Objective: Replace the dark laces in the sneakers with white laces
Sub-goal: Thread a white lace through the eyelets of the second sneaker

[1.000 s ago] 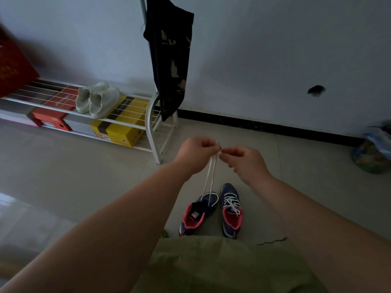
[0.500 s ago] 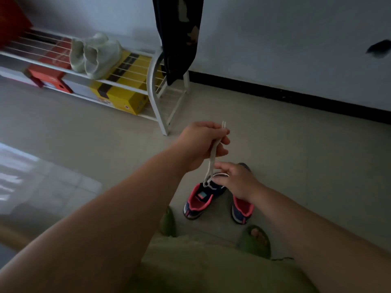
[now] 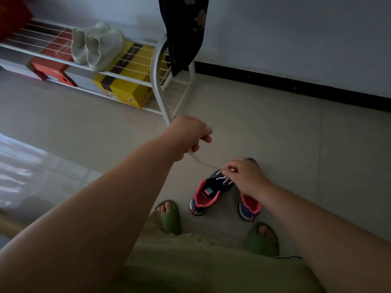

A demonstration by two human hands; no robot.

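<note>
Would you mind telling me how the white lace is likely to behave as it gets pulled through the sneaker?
Probably floppy: the lace curves loosely between the left hand and right hand. It looks flat and thin, so likely very light and apt to twist. The sneaker seems light too, so a firm tug might drag or tip it.

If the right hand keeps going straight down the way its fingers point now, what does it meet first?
Most likely the left sneaker: the right hand pinches the white lace just above its laced front, fingers aimed down at it. Depth is hard to judge from one view, but nothing else shows between them.
</note>
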